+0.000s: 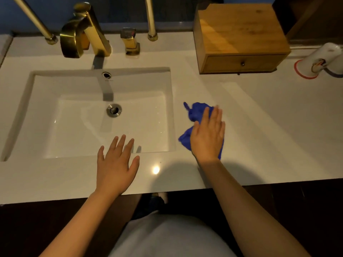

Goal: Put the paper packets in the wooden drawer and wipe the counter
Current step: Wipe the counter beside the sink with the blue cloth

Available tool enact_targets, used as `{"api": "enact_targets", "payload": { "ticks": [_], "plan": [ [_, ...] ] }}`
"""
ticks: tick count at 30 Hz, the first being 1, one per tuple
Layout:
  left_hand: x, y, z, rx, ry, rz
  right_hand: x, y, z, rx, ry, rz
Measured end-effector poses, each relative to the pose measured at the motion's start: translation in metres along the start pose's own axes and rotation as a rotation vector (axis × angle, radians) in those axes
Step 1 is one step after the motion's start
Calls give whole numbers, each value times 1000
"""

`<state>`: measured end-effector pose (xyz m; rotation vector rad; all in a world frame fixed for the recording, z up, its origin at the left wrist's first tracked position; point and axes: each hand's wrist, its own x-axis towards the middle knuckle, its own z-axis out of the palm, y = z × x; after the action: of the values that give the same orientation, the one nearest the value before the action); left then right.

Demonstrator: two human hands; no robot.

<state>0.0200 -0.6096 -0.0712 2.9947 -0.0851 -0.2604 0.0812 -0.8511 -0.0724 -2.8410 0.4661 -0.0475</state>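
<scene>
On counter [269, 127]: right hand [207, 138] flat on blue cloth [196, 112]; left hand [115, 164] spread; wooden drawer [241, 63] seemingly closed.

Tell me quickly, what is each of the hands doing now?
Left hand: open, flat, holding nothing, at the counter's front edge.
Right hand: open, pressed flat on the blue cloth.

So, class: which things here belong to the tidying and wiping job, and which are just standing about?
Part of the job:
blue cloth under the right hand
white counter
wooden drawer box, drawer shut

Standing about:
gold tap
sink
upturned paper cups
</scene>
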Motion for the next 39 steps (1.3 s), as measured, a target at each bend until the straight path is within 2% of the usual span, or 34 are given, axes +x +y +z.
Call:
{"api": "enact_targets", "payload": {
  "ticks": [5, 11, 19, 24, 28, 32, 37, 39],
  "plan": [
    [1, 1, -1, 9, -12, 0, 34, 44, -12, 77, 106, 289],
    [2, 2, -3, -7, -21, -12, 110, 65, -23, 66, 111, 386],
    [2, 2, -4, 0, -36, -20, 133, 18, -10, -48, -10, 3],
    [3, 2, -4, 0, -38, -21, 111, -54, 6, -44, -76, -313],
    [4, 1, -3, 9, -43, -18, 86, -96, 19, -70, -175, -463],
    [4, 0, -2, 23, -44, -20, 65, -95, 18, -25, -200, -501],
    [4, 0, -1, 7, -30, -24, 30, -58, 3, 59, -214, -404],
    [3, -1, 0, -1, -26, -20, 12, -36, 1, 59, -159, -366]
  ]
}}
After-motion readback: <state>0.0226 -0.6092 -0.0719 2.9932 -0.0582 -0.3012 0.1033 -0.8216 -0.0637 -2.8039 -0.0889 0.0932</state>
